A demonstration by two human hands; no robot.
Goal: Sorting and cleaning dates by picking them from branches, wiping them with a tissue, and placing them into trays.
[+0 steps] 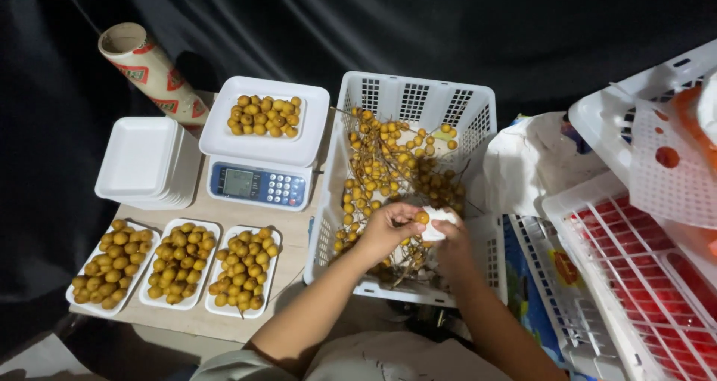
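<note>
Right now, from my head camera, both my hands are over the white plastic crate [455, 104], which is full of small yellow fruits on thin brown stems [388, 164]. My left hand [385, 230] pinches one yellow fruit [423, 217] between thumb and fingertips. My right hand [450, 240] is closed around something white [439, 217]; I cannot tell what it is, because the fingers cover most of it. On the table to the left, a digital scale [258, 183] carries a foam tray of fruits [265, 116]. Three filled trays [175, 261] lie in front, and a stack of empty foam trays [142, 160] stands beside. At the right, the other crates [635, 269] are cut off by the edge.
</note>
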